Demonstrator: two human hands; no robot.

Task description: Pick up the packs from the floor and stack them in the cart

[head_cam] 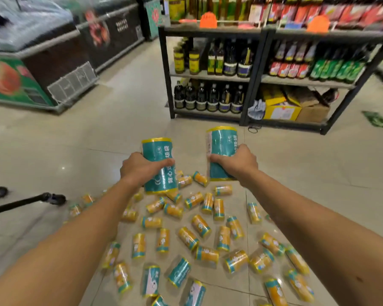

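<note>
Now left hand clasps a teal pack, right hand a second pack, for stacking.
Loose packs litter the floor before the shelf.

Left teal pack and right teal pack: yellow-rimmed rolls, upright, lifted, apart. Yellow-and-teal packs lie scattered on their sides on the floor.

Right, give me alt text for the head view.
The left hand grips one teal pack and the right hand a second teal pack, held above many yellow and teal packs scattered on the tiled floor. Shelves of bottles stand ahead.
</note>
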